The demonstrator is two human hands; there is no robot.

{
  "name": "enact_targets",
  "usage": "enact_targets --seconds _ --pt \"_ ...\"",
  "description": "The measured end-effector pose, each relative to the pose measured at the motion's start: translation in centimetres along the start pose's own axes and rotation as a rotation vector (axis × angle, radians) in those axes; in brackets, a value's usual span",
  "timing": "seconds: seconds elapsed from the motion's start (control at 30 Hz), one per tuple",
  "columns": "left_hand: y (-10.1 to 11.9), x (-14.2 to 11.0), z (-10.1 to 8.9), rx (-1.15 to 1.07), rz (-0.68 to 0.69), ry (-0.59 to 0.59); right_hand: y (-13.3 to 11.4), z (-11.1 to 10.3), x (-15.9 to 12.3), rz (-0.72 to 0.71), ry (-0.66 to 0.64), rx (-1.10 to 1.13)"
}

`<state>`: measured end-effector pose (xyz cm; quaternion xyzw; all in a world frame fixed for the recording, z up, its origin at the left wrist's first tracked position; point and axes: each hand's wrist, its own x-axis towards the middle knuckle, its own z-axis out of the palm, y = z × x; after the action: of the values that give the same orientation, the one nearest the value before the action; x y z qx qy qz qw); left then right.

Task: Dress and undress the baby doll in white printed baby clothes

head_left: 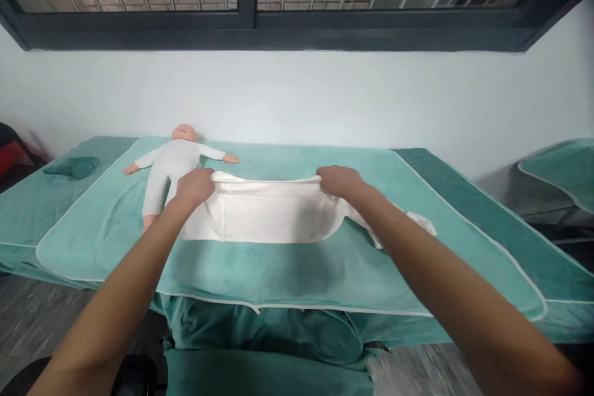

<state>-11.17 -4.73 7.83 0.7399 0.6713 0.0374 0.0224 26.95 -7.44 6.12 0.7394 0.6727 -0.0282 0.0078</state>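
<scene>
Head camera: white cloth stretched between two hands over a green bed

The white cloth [273, 213] is in front of the person, above the middle of the bed's light green cover [278, 275]. Its top edge runs nearly straight from hand to hand, and the body of it hangs below in a broad panel with a seam near the left end. At the right, a crumpled length trails past the right forearm onto the cover.

The left hand [195, 187] has its fingers closed on the upper left corner; the right hand [341, 182] has its fingers closed on the upper right.

Just beyond the left hand, a doll [174, 158] in a white suit lies face up, arms spread, head toward the wall [297, 99]. The forearm and hand hide part of its legs; whether the cloth touches them, I cannot tell.

Farther left, a small dark green cushion [73, 167] rests on the bed [501, 229]. A dark-framed window [297, 31] with bars sits above the wall. At the near side is a green padded seat [269, 374], and another green-covered surface [563, 167] shows at the right edge.
</scene>
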Motion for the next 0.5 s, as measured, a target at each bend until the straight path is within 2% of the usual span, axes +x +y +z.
enact_targets --seconds 0.1,0.13,0.17,0.2,0.27,0.37,0.5 --pt "1.9 0.5 3.6 0.077 0.002 0.083 -3.9 2.6 -0.7 0.002 0.126 -0.008" --pt "2.8 0.2 4.9 0.100 0.021 0.119 -5.3 3.8 -1.0 -0.053 0.233 0.013" --pt "3.6 -0.1 6.1 0.126 0.069 0.161 -6.7 5.1 -1.4 -0.155 0.277 0.048" --pt "4.5 -0.4 7.2 0.129 0.140 0.168 -7.8 6.3 -1.7 -0.240 0.255 0.066" --pt "5.9 -0.7 9.1 0.083 0.255 0.099 -9.6 8.6 -1.7 -0.309 0.214 0.102" --pt "7.1 0.1 11.0 0.024 0.266 -0.034 -10.6 11.0 -0.6 -0.263 0.168 0.140" --pt "7.6 1.8 12.4 0.012 0.222 -0.011 -10.2 12.8 1.1 -0.180 0.190 0.188"
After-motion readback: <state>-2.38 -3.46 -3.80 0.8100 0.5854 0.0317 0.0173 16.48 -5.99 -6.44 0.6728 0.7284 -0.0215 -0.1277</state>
